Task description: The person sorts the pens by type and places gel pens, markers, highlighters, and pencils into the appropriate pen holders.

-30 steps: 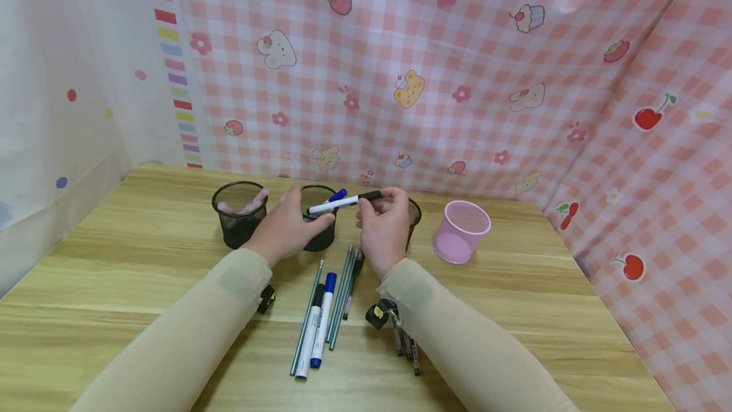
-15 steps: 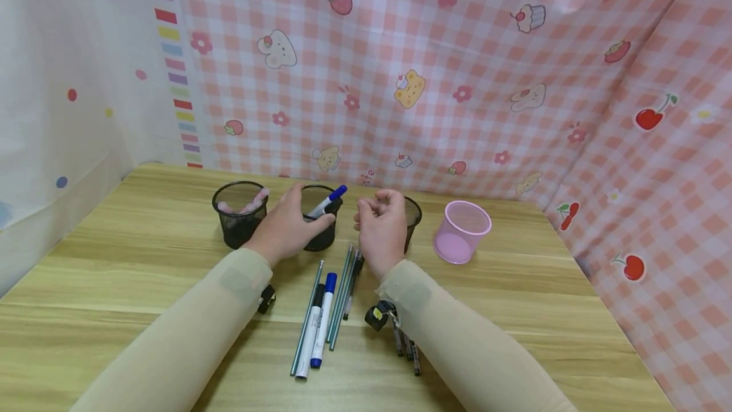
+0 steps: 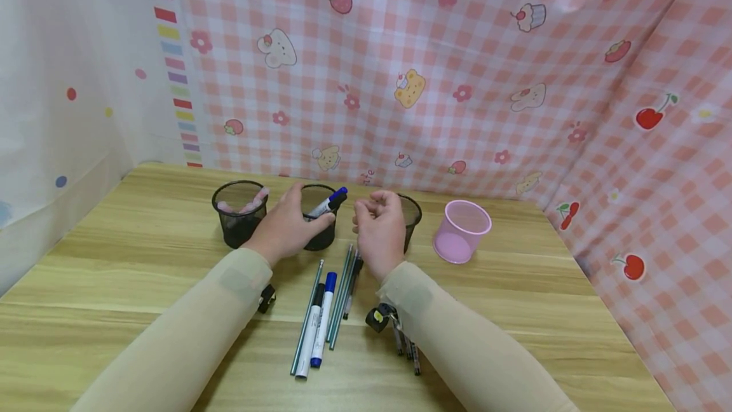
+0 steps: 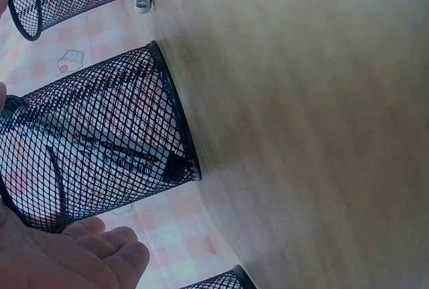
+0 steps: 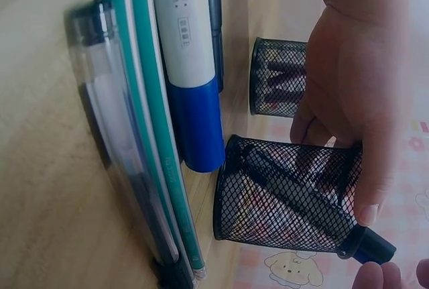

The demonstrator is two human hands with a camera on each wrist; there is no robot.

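My left hand [image 3: 284, 224] holds the second black mesh pen cup [image 3: 320, 239] from the left, thumb on its near side and fingers around the other. Two whiteboard markers lean in that cup; the blue cap [image 3: 342, 190] and black cap [image 3: 337, 201] stick out over the rim toward the right. Through the mesh in the left wrist view, a marker [image 4: 127, 158] shows inside. Just right of the cup, my right hand [image 3: 382, 227] hovers with fingers loosely bent and nothing between them. Its fingertips [image 5: 377, 277] appear near the caps in the right wrist view.
Another black mesh cup [image 3: 244, 231] with pink items stands left; a third [image 3: 413, 215] is partly behind my right hand. A pink cup [image 3: 457, 243] stands farther right. Two markers [image 3: 323, 329], green pencils [image 3: 342, 304] and a pen [image 3: 353, 285] lie in front; several pens [image 3: 407, 347] lie by my right sleeve.
The black-capped marker left my right hand and dropped into the cup, settling beside the blue-capped one. My right hand has shifted very slightly left; my left hand has stayed put.
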